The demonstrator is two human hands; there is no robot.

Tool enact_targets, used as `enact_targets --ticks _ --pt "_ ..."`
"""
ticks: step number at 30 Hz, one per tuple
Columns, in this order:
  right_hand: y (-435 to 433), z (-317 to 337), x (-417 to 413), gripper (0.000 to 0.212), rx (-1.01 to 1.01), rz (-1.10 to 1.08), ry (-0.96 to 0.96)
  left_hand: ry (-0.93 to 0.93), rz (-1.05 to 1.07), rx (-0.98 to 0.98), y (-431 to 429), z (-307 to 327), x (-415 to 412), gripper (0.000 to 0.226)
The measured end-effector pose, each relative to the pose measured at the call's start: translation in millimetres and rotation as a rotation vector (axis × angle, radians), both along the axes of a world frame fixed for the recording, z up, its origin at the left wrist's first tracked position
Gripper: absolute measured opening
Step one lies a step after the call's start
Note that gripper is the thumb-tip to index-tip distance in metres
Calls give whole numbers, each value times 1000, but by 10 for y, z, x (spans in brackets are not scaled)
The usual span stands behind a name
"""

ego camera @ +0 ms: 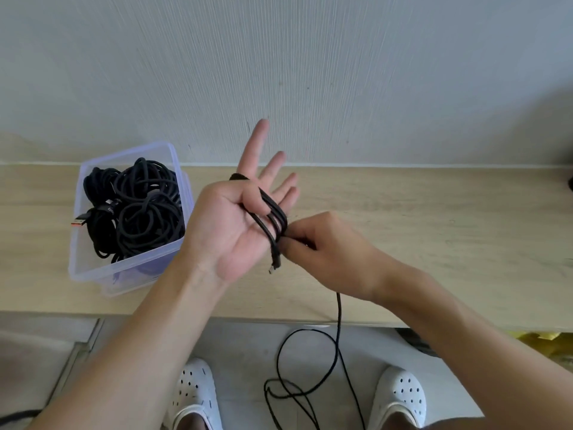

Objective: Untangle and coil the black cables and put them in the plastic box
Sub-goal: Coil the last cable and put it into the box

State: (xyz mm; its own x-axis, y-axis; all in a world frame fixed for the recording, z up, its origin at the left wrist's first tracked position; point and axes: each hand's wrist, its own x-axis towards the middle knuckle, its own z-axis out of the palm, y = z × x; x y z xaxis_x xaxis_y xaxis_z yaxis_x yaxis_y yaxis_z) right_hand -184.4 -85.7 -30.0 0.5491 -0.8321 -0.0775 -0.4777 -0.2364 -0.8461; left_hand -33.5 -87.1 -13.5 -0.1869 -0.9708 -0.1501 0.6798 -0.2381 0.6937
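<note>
Far left: plastic box (93,265) on table (434,228), coiled cables (139,206) inside, well apart from both hands.
Centre: left hand (235,218) palm-up, fingers straight and spread, thumb folded over, pinning black cable (274,221). Several turns cross palm, long axis far-left to near-right. Connector end dangles at palm's near edge.
Right: right hand (319,243) just beside, fingertips pinched on strand where turns leave palm. Remaining length drops to loops on floor (248,352).
Judged next: strand passes round back of left hand. Right hand nearer free length.
</note>
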Motion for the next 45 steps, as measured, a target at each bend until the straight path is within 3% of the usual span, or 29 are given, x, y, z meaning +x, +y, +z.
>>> enact_targets --ticks 2,4,6,8,12,15,19,21,22,23,25,27,30,33,37,38,40,42,45 --pt "52 57 17 24 21 12 -28 -213 77 -12 -21 -31 19 100" --pt "38 116 -77 21 54 25 -65 -553 81 -115 -47 -110 57 79" --pt "20 204 -165 21 82 -23 -144 -965 -62 -188 -31 -174 94 58" --pt "-9 227 -238 24 54 -63 -215 -1152 -287 -163 3 -180 111 44" --pt "-46 229 -278 24 4 -41 -260 -1176 -680 -218 29 -207 37 33" --pt "-94 132 -225 17 -82 -122 -208 -1021 -916 -203 78 -166 -37 27" --pt "-160 47 -227 23 -101 -148 -287 -412 -932 -233 160 -108 -87 34" --pt "-48 170 6 17 -31 -33 -520 -39 -820 -263 151 -83 -114 52" --pt "-8 210 119 13 -94 -40 -631 127 -770 -279 136 -69 -137 65" --pt "19 182 213 26 -101 -20 -773 267 -709 -283 118 -54 -160 78" --pt "-6 77 139 39 -76 -47 -411 434 -505 -235 63 -30 -174 97" --pt "-55 -53 39 40 -100 -37 -66 378 -231 -122 18 -14 -125 107" --pt "5 -3 -7 34 -38 -5 1 110 15 31 -6 -9 -42 102" --pt "34 65 -28 29 -16 39 -18 -202 48 20 9 -34 -7 106" --pt "4 237 -187 18 68 -36 -153 -698 -201 -173 1 -160 78 113" --pt "-8 255 -216 18 68 -51 -199 -775 -330 -226 15 -176 77 107" --pt "-13 288 -244 18 68 -32 -263 -935 -548 -275 64 -179 24 74" --pt "-7 281 -231 16 85 -26 -287 -952 -729 -252 89 -195 21 51" --pt "-57 201 -231 13 41 -112 -313 -822 -866 -205 82 -142 13 31"
